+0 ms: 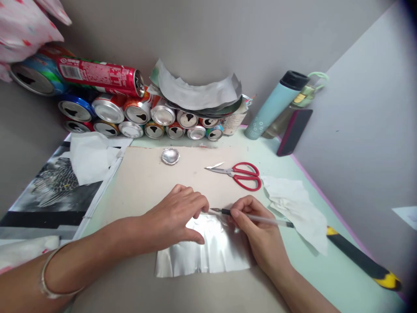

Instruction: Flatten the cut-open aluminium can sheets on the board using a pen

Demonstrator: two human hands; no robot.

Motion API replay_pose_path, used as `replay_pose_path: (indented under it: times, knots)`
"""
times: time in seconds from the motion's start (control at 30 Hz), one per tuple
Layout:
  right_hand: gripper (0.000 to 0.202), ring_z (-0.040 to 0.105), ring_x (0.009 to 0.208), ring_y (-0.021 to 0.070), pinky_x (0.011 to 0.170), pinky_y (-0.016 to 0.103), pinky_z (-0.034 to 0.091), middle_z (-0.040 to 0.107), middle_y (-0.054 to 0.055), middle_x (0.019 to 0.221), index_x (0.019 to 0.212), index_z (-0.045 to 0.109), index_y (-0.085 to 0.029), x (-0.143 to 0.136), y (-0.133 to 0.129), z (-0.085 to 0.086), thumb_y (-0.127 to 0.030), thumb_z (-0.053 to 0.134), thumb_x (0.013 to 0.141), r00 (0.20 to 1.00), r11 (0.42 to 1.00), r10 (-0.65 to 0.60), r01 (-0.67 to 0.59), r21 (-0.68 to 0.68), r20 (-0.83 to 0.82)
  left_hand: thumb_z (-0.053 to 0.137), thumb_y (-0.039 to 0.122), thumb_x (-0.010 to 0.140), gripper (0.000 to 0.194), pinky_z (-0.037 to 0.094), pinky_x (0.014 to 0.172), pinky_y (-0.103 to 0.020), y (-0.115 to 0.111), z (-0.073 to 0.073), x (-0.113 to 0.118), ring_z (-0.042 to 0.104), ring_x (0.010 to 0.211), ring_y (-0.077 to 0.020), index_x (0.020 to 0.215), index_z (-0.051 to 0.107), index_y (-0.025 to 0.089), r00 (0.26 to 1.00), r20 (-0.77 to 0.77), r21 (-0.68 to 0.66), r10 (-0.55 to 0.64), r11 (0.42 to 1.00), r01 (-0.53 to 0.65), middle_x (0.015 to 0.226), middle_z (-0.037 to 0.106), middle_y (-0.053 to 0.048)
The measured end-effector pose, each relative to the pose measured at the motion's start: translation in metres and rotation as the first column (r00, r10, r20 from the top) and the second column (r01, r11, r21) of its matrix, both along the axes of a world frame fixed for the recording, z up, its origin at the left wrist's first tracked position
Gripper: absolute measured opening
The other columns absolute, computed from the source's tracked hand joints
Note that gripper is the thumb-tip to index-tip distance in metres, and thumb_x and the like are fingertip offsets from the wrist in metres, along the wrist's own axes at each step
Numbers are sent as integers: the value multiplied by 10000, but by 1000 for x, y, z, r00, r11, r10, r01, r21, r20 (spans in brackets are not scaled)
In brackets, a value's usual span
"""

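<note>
In front of you lies a silvery metal sheet, roughly rectangular, shiny and gently rippled, its near edge slightly uneven. By its far edge you hold a pen-like tool, nearly level, with clear barrel, black grip and pointed tip facing left.

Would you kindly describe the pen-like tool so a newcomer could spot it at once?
On the flat beige work surface lies a shiny silver metal sheet. At its upper right, the person's right hand holds a slim pen-like tool, its pointed tip aimed left. Unlike the red-handled metal scissors beyond, it has a straight, see-through barrel with a black grip.
</note>
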State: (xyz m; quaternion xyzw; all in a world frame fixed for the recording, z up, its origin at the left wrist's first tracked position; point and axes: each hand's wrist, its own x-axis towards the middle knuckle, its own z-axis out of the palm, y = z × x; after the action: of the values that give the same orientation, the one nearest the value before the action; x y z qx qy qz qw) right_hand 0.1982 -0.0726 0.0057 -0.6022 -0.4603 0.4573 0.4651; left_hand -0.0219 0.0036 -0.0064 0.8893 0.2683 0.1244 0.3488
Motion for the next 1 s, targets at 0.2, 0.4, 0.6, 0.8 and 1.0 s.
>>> replay_pose_path:
  times: [0.2,0.4,0.6,0.8,1.0]
  knots:
    - [292,453,602,127,551,231,350,552,-37,656,734,535,-212,1,-6,1,-376,721,889,997,997,71,-71,18,-8,946,385,717,552,281,830,-324,-3,-3,1,478,842,-181,1043,535,212,999,33,15,-18,1000,18,891,537,59]
    - [242,450,597,126,547,242,345,550,-31,654,723,598,-201,-1,-6,2,-344,691,895,988,991,136,-134,-27,79,921,386,758,497,273,838,-331,-4,-4,1,484,856,-188,1021,539,206,998,41,48,-43,998,41,889,545,52]
    - [211,505,641,140,567,242,372,616,-15,711,788,667,-204,2,-1,2,-369,792,832,989,988,143,-141,-67,29,883,331,816,415,272,840,-332,-3,-3,1,484,862,-187,1015,541,206,998,41,41,-41,998,39,900,560,49]
    - [248,460,608,135,552,254,353,553,-29,678,777,602,-212,0,-5,0,-372,636,964,979,987,158,-160,2,125,891,328,806,414,279,839,-328,-2,-2,1,488,853,-180,1006,547,212,998,45,-7,-32,999,33,888,558,57]
    - [224,463,607,150,559,280,338,565,-23,656,743,577,-218,-4,-7,-2,-314,600,944,937,980,184,-199,21,297,891,321,807,405,285,837,-327,-2,-2,1,494,853,-176,991,546,215,998,48,0,-30,1000,30,883,564,61]
